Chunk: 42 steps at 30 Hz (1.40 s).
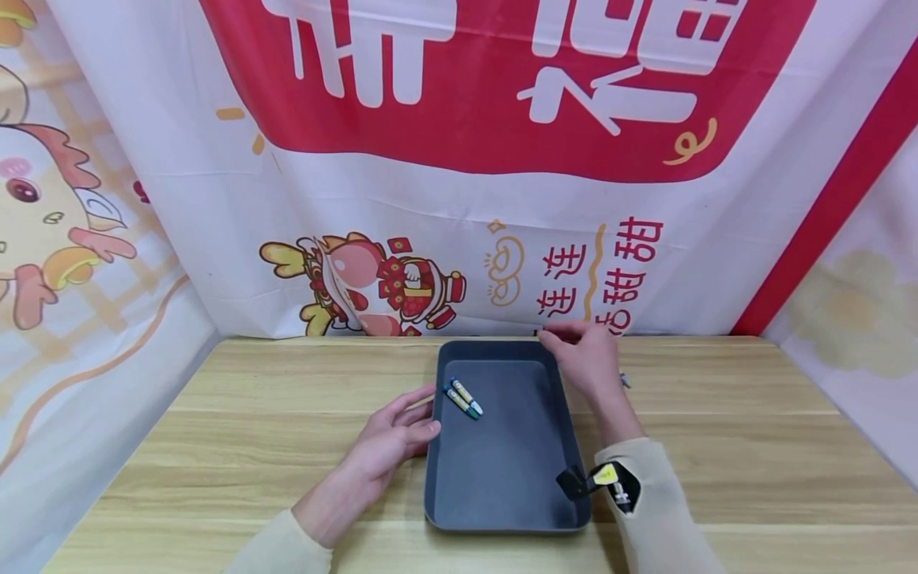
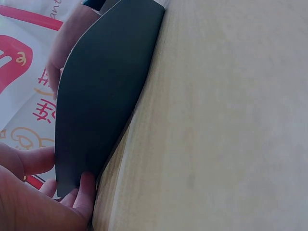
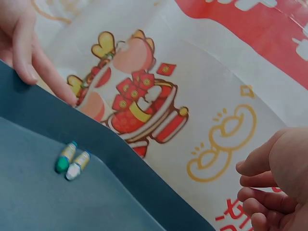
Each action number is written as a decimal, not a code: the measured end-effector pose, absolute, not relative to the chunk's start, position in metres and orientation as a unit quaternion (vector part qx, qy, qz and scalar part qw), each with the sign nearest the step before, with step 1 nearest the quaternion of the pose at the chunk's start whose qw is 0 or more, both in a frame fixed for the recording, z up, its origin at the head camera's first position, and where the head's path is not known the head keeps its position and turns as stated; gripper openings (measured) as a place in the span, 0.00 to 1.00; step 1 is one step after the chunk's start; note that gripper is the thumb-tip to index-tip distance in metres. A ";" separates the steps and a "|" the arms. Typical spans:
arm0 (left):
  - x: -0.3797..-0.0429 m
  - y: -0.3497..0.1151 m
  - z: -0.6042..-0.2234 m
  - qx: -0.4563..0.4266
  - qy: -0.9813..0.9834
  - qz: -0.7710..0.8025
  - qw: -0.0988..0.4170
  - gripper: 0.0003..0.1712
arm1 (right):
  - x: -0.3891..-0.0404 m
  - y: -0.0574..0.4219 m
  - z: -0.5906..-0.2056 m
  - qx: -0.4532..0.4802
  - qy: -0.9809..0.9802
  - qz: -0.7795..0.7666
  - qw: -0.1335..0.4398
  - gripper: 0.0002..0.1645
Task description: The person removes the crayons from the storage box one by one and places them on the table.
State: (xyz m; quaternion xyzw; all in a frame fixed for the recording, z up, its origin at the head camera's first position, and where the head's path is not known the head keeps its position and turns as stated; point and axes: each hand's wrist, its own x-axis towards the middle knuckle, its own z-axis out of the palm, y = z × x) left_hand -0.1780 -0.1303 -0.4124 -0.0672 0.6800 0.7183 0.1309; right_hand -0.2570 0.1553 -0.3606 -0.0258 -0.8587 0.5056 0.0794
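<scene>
A dark grey rectangular tray (image 1: 502, 478) lies on the wooden table. Inside it, near the left wall, two short crayons (image 1: 462, 399) lie side by side, one green-tipped and one white-tipped. My left hand (image 1: 398, 426) holds the tray's left wall, the thumb at the rim and the fingers (image 2: 86, 192) against the outer side. By the far right corner of the tray is my right hand (image 1: 591, 359), its fingers loosely bent. Nothing shows between those fingers in the right wrist view, where the right hand (image 3: 274, 183) appears apart from the rim.
Beyond my right wrist a small object (image 1: 626, 381) lies on the table (image 1: 717, 446), partly hidden by the arm. A printed cloth (image 1: 488, 199) hangs along the table's back edge. A black wrist camera (image 1: 574, 482) on the right sleeve overlaps the tray's near right side.
</scene>
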 end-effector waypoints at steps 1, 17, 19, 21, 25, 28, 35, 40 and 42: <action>-0.178 -0.130 -0.412 -0.067 0.681 0.718 0.131 0.35 | -0.256 0.153 -0.360 -0.021 -0.859 0.505 0.081 0.19; -0.178 -0.131 -0.413 -0.068 0.678 0.721 0.130 0.35 | -0.249 0.115 -0.363 0.021 -0.864 0.492 0.104 0.16; -0.178 -0.131 -0.413 -0.068 0.677 0.722 0.130 0.35 | -0.248 0.110 -0.363 0.025 -0.865 0.492 0.097 0.16; -0.178 -0.131 -0.413 -0.066 0.676 0.722 0.129 0.35 | -0.246 0.106 -0.363 0.034 -0.864 0.493 0.093 0.16; -0.178 -0.130 -0.413 -0.065 0.676 0.722 0.130 0.35 | -0.242 0.098 -0.363 0.044 -0.865 0.493 0.088 0.15; -0.178 -0.131 -0.413 -0.065 0.677 0.721 0.131 0.35 | -0.239 0.093 -0.364 0.046 -0.865 0.493 0.082 0.15; -0.178 -0.131 -0.412 -0.064 0.681 0.717 0.134 0.35 | -0.237 0.085 -0.367 0.050 -0.870 0.486 0.065 0.17; -0.178 -0.131 -0.411 -0.067 0.681 0.717 0.135 0.35 | -0.237 0.084 -0.370 0.045 -0.873 0.482 0.057 0.17; -0.178 -0.131 -0.411 -0.067 0.682 0.716 0.135 0.35 | -0.239 0.084 -0.371 0.045 -0.872 0.485 0.051 0.16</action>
